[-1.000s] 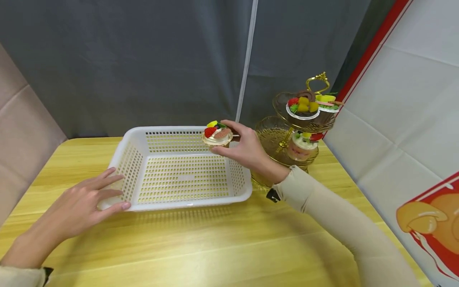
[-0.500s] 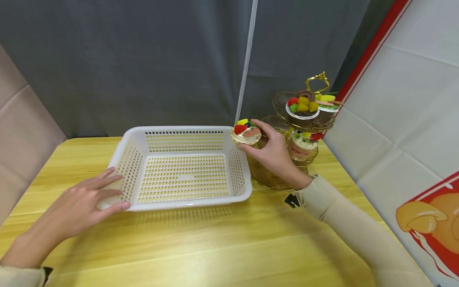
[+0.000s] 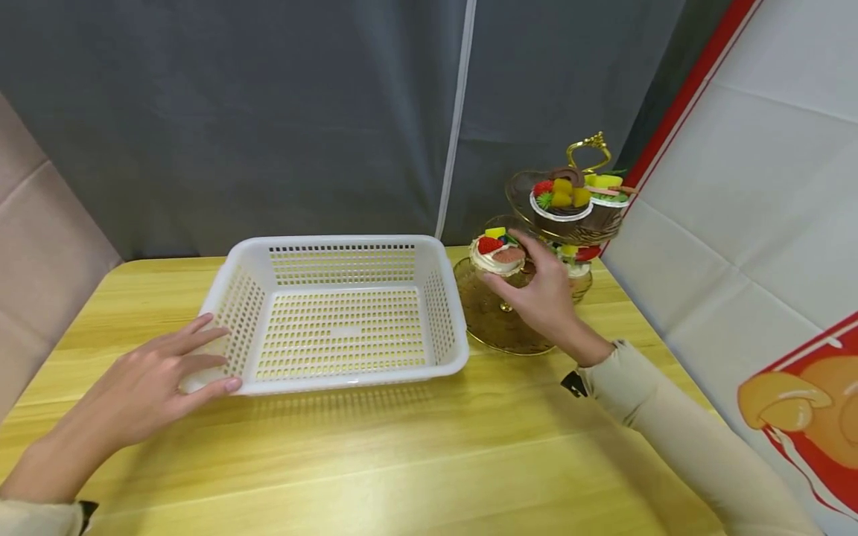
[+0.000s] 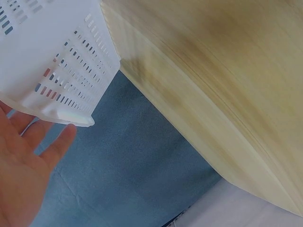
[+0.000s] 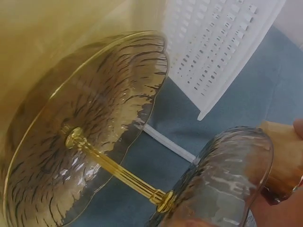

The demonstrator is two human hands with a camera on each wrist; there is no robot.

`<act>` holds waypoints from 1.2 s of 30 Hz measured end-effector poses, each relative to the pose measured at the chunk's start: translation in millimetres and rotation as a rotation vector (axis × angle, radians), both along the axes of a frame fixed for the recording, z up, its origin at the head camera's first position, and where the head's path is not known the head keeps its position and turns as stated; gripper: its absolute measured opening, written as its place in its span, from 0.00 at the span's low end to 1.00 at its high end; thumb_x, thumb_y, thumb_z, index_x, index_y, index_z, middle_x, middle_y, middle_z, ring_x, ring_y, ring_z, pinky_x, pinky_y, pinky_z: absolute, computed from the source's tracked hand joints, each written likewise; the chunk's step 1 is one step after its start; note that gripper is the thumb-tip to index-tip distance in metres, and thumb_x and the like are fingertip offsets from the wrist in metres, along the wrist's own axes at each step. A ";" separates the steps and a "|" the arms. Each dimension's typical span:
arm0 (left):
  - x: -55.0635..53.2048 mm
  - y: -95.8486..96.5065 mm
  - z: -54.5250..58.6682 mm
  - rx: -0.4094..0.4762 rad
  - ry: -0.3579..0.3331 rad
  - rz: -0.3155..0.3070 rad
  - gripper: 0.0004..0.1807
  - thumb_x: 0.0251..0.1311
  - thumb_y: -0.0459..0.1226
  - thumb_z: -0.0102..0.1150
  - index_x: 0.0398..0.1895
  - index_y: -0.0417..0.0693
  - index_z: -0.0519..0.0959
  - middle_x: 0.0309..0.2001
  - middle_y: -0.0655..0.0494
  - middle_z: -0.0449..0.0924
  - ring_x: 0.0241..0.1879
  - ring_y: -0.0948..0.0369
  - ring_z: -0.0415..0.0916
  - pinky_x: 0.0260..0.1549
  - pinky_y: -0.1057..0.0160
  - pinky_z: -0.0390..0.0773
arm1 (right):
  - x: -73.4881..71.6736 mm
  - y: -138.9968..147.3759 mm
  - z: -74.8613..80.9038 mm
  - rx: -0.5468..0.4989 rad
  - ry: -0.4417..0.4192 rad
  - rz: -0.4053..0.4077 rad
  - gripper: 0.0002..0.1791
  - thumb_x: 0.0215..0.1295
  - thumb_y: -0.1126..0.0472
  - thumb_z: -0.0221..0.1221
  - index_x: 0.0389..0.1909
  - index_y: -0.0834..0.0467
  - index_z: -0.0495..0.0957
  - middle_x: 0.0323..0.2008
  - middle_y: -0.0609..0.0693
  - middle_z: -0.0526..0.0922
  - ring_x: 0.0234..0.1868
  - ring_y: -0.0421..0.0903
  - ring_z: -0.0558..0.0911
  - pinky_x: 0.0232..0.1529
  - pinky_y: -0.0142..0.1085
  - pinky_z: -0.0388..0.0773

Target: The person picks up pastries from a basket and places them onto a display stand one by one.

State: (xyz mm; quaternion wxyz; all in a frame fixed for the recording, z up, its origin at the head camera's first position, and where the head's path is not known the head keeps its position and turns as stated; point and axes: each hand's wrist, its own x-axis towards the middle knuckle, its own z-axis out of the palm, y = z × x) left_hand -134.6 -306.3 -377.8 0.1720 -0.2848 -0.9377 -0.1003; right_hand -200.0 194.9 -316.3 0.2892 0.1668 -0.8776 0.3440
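My right hand [image 3: 546, 294] pinches a cupcake [image 3: 494, 262] topped with white cream, a strawberry, yellow fruit and a pink-brown oval piece. In the head view it overlaps the left side of a gold-trimmed tiered cake stand [image 3: 492, 324]. From the right wrist, the cupcake's tan cup [image 5: 283, 158] shows close beside the stand's middle glass plate [image 5: 222, 179]. My left hand [image 3: 150, 380] rests on the left end of a white perforated basket [image 3: 348, 383], fingers spread over its rim; the left wrist view has the fingertips [image 4: 66, 135] right at that rim.
Two chocolate-cup cupcakes [image 3: 561, 212] sit on the stand's top plate under a gold ring handle [image 3: 590, 152]. Another cream-topped dessert [image 3: 578, 268] stands on the middle plate, partly hidden by the right hand. A grey curtain [image 3: 268, 134] hangs behind the wooden table [image 3: 335, 461].
The right hand has carried the cupcake rightwards, from over the basket's right back corner to the cake stand. The left hand and basket have stayed in place.
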 end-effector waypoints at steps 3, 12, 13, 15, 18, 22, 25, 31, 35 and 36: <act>0.1 -1.1 -0.6 -0.001 0.006 -0.001 0.25 0.51 0.58 0.70 0.41 0.50 0.89 0.62 0.50 0.76 0.68 0.50 0.67 0.40 0.36 0.75 | 0.5 2.3 -0.7 -0.006 0.022 -0.016 0.41 0.52 0.55 0.75 0.67 0.59 0.71 0.54 0.58 0.79 0.34 0.47 0.71 0.34 0.38 0.66; 1.1 -1.5 -0.5 0.002 0.000 -0.001 0.24 0.51 0.58 0.70 0.40 0.50 0.89 0.62 0.50 0.76 0.69 0.51 0.66 0.39 0.36 0.75 | 1.7 5.8 -2.5 -0.020 0.063 -0.047 0.38 0.53 0.58 0.73 0.65 0.63 0.72 0.44 0.58 0.82 0.40 0.53 0.74 0.42 0.44 0.67; 1.1 -1.5 -0.4 0.001 0.001 -0.002 0.24 0.51 0.58 0.70 0.40 0.50 0.89 0.62 0.50 0.77 0.69 0.51 0.66 0.39 0.36 0.75 | 1.7 6.1 -2.9 -0.022 0.062 -0.051 0.38 0.54 0.58 0.73 0.65 0.63 0.72 0.43 0.57 0.82 0.40 0.52 0.74 0.42 0.44 0.67; 1.1 -1.5 -0.2 0.002 0.003 -0.003 0.24 0.51 0.58 0.70 0.40 0.50 0.89 0.62 0.50 0.77 0.69 0.51 0.66 0.39 0.36 0.75 | 2.1 6.7 -4.1 -0.012 0.056 -0.068 0.37 0.54 0.57 0.73 0.65 0.62 0.73 0.42 0.57 0.81 0.37 0.52 0.72 0.40 0.43 0.66; 0.8 -1.6 -0.1 0.003 0.004 -0.007 0.24 0.51 0.58 0.70 0.40 0.50 0.89 0.62 0.50 0.77 0.69 0.51 0.66 0.39 0.36 0.75 | 2.1 6.9 -6.8 0.006 0.042 -0.091 0.35 0.54 0.57 0.73 0.63 0.62 0.74 0.42 0.58 0.79 0.35 0.51 0.71 0.38 0.44 0.65; 0.4 -1.6 -0.1 0.004 0.005 -0.010 0.24 0.51 0.58 0.70 0.40 0.50 0.89 0.62 0.50 0.77 0.69 0.51 0.66 0.39 0.36 0.75 | 1.7 6.6 -9.8 0.015 0.012 -0.101 0.34 0.55 0.56 0.72 0.62 0.62 0.74 0.43 0.58 0.79 0.38 0.53 0.72 0.40 0.46 0.65; 0.3 -1.4 0.0 0.003 0.002 -0.009 0.24 0.51 0.58 0.70 0.40 0.50 0.89 0.62 0.50 0.77 0.69 0.51 0.66 0.39 0.36 0.75 | 1.6 6.5 -11.0 0.022 -0.019 -0.100 0.35 0.56 0.56 0.71 0.64 0.63 0.72 0.44 0.58 0.81 0.43 0.55 0.73 0.42 0.48 0.67; 0.5 -1.8 0.2 0.001 -0.001 -0.005 0.24 0.51 0.58 0.70 0.41 0.50 0.89 0.62 0.50 0.76 0.69 0.51 0.66 0.39 0.35 0.74 | 2.1 6.0 -11.7 0.075 -0.052 -0.076 0.39 0.57 0.56 0.70 0.68 0.64 0.68 0.57 0.62 0.78 0.59 0.60 0.72 0.53 0.56 0.70; 0.6 -2.2 -0.4 0.001 -0.002 -0.006 0.24 0.51 0.58 0.70 0.41 0.50 0.89 0.63 0.50 0.76 0.69 0.51 0.65 0.39 0.35 0.75 | 3.6 6.0 -12.3 0.104 -0.035 -0.072 0.40 0.56 0.56 0.70 0.68 0.65 0.68 0.65 0.64 0.71 0.67 0.61 0.67 0.62 0.60 0.66; 0.5 -2.3 -0.6 0.002 -0.002 -0.006 0.24 0.51 0.58 0.70 0.41 0.50 0.89 0.63 0.50 0.76 0.69 0.51 0.65 0.39 0.35 0.75 | 4.1 6.2 -12.5 0.112 -0.031 -0.073 0.40 0.57 0.56 0.70 0.68 0.66 0.67 0.66 0.64 0.70 0.69 0.61 0.66 0.63 0.60 0.64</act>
